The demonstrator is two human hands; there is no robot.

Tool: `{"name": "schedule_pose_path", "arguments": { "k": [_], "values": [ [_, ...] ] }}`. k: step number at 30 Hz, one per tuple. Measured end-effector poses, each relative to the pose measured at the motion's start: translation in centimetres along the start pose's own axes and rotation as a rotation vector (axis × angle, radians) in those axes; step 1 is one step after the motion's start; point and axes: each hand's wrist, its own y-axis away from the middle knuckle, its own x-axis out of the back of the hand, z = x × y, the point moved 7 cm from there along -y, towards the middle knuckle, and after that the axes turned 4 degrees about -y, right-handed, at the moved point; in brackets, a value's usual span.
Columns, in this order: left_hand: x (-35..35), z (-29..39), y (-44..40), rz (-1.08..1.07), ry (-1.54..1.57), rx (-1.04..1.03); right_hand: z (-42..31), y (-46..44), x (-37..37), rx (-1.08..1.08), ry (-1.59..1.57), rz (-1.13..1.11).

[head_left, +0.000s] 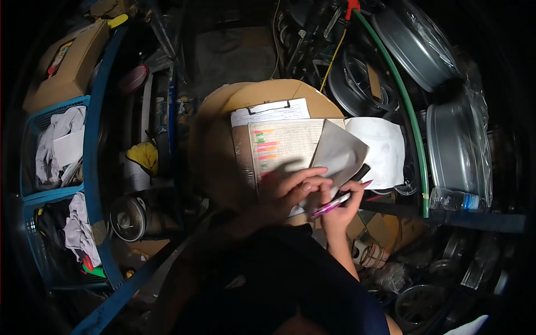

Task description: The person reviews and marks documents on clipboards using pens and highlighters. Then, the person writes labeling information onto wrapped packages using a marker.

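A ruled ledger (287,145) with rows marked in pink, green and orange lies on a round cardboard surface (215,134). One of its pages, a grey-looking leaf (343,148), stands lifted and folded over at the right. My left hand (296,190) hovers at the lower edge of the ledger, fingers stretched out and slightly bent, with its back in shadow. Close beside it, my right hand (346,209) is closed around a pink pen (330,206) with a pale section. A pink pointed tip (367,183) also sticks out past the right fingers.
Behind the ledger is a clipboard (271,110) with papers. White sheets (379,151) lie to the right. Wheel rims (455,156) and a plastic bottle (455,200) stand beyond a green pole (399,92). At left, blue baskets (54,194) hold cloths, near a cardboard box (70,70).
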Motion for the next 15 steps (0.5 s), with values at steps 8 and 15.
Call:
{"name": "schedule_pose_path", "arguments": {
  "k": [8,15],
  "values": [
    [10.1,2.4,2.3,0.471,-1.562,-0.017,-0.3,-8.2,14.1,0.222,0.759,0.297],
    [11.8,-2.8,1.1,0.557,-1.768,0.08,-4.7,-4.6,3.6,0.388,0.333,-0.02]
  ]
}}
